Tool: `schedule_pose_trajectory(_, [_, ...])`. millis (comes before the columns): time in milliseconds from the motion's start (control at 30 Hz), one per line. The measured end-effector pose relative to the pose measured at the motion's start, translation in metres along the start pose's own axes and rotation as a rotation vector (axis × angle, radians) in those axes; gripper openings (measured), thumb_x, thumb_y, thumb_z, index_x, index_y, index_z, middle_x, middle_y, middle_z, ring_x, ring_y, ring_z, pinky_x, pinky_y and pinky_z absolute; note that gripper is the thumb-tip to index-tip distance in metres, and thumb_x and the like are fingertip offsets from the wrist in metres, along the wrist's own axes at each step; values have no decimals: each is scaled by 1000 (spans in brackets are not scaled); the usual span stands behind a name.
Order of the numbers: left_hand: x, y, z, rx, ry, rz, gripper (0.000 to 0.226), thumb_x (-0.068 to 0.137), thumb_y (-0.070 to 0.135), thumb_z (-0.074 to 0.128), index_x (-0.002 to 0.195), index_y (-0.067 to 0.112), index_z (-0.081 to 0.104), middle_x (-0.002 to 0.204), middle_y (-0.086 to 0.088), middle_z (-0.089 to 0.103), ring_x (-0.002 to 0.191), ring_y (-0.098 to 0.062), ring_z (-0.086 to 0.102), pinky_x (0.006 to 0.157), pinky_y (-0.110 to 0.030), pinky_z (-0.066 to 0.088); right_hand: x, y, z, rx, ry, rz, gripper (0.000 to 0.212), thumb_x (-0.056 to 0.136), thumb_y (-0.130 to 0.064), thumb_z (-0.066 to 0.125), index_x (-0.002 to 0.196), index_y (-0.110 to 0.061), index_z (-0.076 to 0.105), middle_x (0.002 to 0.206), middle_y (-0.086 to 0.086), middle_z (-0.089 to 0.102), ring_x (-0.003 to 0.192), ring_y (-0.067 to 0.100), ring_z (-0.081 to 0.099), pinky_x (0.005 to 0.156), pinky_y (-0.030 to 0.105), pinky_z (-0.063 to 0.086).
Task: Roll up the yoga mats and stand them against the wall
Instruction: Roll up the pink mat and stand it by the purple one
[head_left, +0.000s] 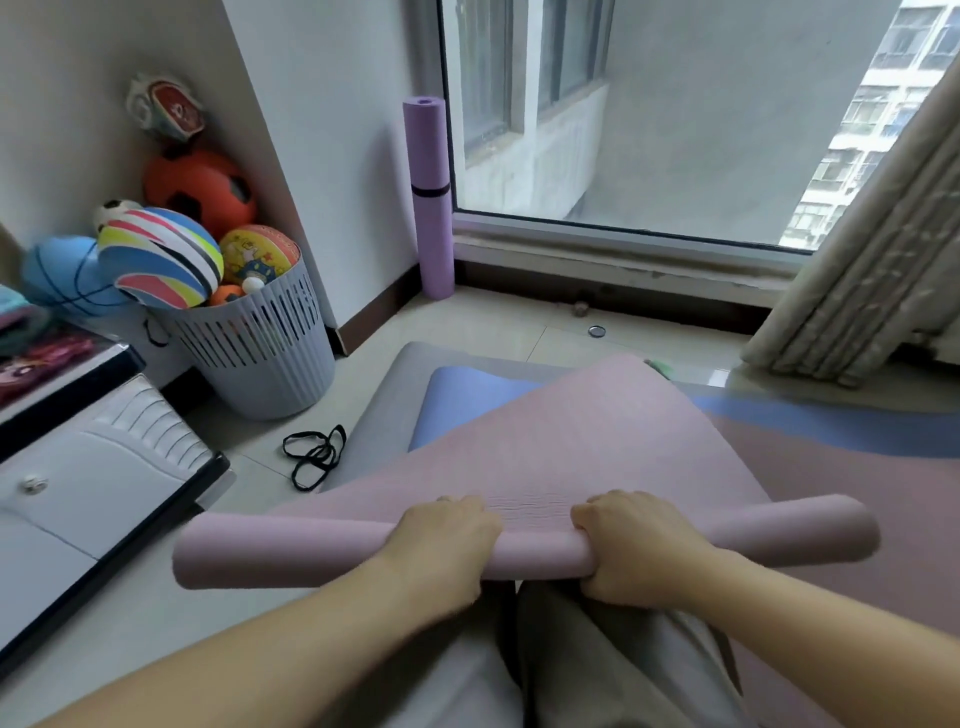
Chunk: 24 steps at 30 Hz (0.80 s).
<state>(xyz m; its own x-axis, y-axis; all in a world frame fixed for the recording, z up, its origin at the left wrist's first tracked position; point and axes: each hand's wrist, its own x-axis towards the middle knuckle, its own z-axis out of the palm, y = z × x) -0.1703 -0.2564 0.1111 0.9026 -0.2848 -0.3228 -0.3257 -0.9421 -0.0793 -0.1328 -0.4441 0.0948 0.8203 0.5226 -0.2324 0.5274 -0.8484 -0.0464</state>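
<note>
Fingers of both hands curled over one pink roll

Fingers (467, 506) of the left hand (441, 540) fold over the top of the pink mat (571, 447), closed on its rolled part; the right hand (639, 545) grips the same roll just beside it, fingers wrapped round and shut tight. Two hands, one roll, which lies crosswise at the near edge of the spread mats, its unrolled length rising away toward the window (649, 114). Under it lie two more flat mats: one blue mat (467, 400) and one grey mat (384, 410), the grey lowest, touching the floor. One purple rolled mat (428, 192) already stands upright in the corner where the wall meets the window frame, bound by one dark band. A small tangle of black elastic bands (314, 457) lies on the tiles at the grey mat's left edge; how many, I cannot tell. One slatted bin (260, 348) against the left wall is heaped with balls
</note>
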Motion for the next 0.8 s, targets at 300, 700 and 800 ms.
schedule_pose_trajectory(300, [8,-3,-37,-86,-293,8,20,76,14,62,86,24,48,87,0,53,78,-23,50,64,-28,38,2,13,-15,28,-68,-183,49,77,-51,66,108,-15,55,113,6,59,106,27,54,78,32,40])
schedule_pose_trajectory(700, [19,-10,-58,-189,-572,-10,27,79,17,68,105,14,59,90,-2,56,82,-19,51,66,-26,39,-9,8,-7,30,41,-190,26,83,-33,57,99,-23,39,112,0,57,101,27,56,68,32,33])
schedule_pose_trajectory(800, [12,-4,-44,-146,-418,-35,29,78,19,67,105,17,57,99,-5,59,85,-22,53,67,-27,38,-2,11,-7,43,-64,-169,25,78,-30,58,99,-23,47,110,2,62,101,28,59,71,30,38])
